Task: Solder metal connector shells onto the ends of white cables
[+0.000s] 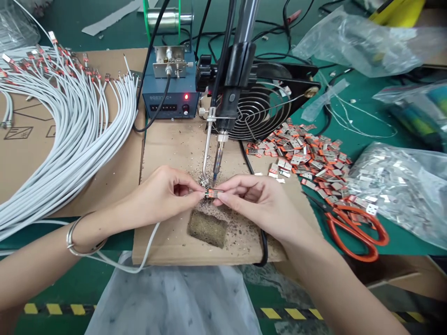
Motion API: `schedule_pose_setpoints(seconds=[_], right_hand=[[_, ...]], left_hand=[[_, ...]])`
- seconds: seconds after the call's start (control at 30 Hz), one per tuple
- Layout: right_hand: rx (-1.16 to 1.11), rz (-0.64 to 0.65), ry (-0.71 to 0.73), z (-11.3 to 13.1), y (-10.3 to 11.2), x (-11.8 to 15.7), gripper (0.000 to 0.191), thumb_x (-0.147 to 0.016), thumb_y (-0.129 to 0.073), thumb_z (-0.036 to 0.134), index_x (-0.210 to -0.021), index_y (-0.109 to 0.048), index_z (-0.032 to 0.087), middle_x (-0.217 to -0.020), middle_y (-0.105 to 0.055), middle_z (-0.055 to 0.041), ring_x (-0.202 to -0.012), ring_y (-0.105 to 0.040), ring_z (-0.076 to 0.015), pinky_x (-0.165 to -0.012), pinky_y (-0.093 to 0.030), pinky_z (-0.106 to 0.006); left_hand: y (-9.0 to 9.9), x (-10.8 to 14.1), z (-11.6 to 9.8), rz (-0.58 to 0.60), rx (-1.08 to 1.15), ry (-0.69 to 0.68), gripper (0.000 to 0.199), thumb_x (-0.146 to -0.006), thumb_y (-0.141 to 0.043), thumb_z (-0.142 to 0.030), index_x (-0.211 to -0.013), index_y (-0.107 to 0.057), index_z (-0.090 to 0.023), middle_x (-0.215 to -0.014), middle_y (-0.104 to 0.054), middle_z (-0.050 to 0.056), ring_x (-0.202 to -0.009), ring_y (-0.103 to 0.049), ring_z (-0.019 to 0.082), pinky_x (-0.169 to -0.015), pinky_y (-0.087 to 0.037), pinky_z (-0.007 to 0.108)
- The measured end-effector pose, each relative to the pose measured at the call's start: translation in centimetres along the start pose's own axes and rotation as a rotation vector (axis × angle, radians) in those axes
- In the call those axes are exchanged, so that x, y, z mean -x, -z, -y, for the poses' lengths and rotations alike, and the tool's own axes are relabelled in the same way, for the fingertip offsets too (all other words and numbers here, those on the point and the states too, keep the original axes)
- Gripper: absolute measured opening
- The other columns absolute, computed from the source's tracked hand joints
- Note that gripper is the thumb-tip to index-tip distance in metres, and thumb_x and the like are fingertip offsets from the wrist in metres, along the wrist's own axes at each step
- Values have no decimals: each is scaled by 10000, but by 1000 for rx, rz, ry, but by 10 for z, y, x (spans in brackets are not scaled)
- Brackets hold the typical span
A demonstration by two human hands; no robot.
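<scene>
Under the soldering iron tip and beside the thin solder feed tube, my two hands meet at a small orange and silver USB connector. My left hand is closed, pinching the end of a white cable at the connector's left side; the cable hangs below that wrist. My right hand pinches the connector's metal right end between thumb and fingers. The iron tip is just above the connector; whether they touch is unclear. A brown sponge lies on the cardboard below my hands.
White cables are bundled at left. Behind stand a blue solder feeder, a solder spool and a black fan. At right are piled connectors, orange-handled scissors and a plastic bag of metal parts.
</scene>
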State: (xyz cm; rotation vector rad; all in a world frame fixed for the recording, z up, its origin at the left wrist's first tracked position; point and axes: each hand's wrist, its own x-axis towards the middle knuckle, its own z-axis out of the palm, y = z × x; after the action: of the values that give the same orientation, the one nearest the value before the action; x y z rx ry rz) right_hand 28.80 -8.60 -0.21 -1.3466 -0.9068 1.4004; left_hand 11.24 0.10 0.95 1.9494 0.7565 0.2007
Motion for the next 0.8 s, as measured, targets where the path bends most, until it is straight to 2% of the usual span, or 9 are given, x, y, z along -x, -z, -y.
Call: schedule_pose_setpoints(seconds=[0.2, 0.33, 0.43, 0.5, 0.6, 0.67, 0.8], right_hand=[[50, 52, 36, 2, -2, 23, 73, -687, -707, 154, -752, -688, 182, -666, -724, -18, -609, -662, -98, -547, -501, -157], [133, 47, 103, 1, -5, 47, 39, -738, -658, 174, -775, -671, 175, -652, -702, -38, -554, -623, -118, -472, -460, -189], [298, 37, 213, -1, -6, 61, 82, -761, -631, 171, -836, -658, 188, -632, -655, -10, -459, -506, -89, -406, -372, -195], [451, 39, 303, -3, -9, 68, 141, -750, -652, 152, -880, -646, 207, -649, -627, 13, -468, -457, -81, -407, -335, -199], [557, 37, 441, -5, -16, 73, 149, -769, -641, 92, -855, -631, 213, -707, -633, 19, -573, -518, -90, -486, -377, -204], [522, -30, 522, -6, -19, 75, 161, -795, -608, 56, -818, -625, 215, -735, -645, 20, -633, -555, -96, -545, -410, -209], [475, -329, 609, -7, -12, 82, 170, -821, -577, 61, -798, -613, 226, -729, -622, 15, -680, -560, -118, -575, -419, -226]], left_hand=[[-4, 20, -15, 72, -3, 17, 203, -826, -537, -265, -820, -712, -163, -616, -614, -5, -536, -466, 83, -472, -343, 182], [-7, 37, -29, 120, -22, 13, 187, -826, -543, -237, -803, -712, -159, -585, -565, -23, -511, -435, 63, -464, -325, 168], [-11, 46, -33, 125, -29, -20, 179, -828, -540, -213, -796, -708, -158, -571, -536, -33, -498, -422, 54, -460, -314, 163], [-15, 51, -32, 122, -52, -55, 189, -837, -530, -222, -782, -699, -156, -565, -532, -33, -501, -424, 56, -459, -309, 165], [-20, 59, -32, 135, -89, -77, 201, -852, -514, -238, -809, -692, -155, -582, -547, -26, -511, -430, 63, -471, -315, 172], [-21, 64, -33, 141, -116, -82, 206, -861, -503, -233, -833, -692, -155, -600, -554, -19, -519, -432, 68, -488, -327, 179], [-18, 72, -37, 119, -146, -109, 229, -884, -475, -228, -882, -696, -169, -585, -536, -21, -516, -430, 79, -489, -330, 190]])
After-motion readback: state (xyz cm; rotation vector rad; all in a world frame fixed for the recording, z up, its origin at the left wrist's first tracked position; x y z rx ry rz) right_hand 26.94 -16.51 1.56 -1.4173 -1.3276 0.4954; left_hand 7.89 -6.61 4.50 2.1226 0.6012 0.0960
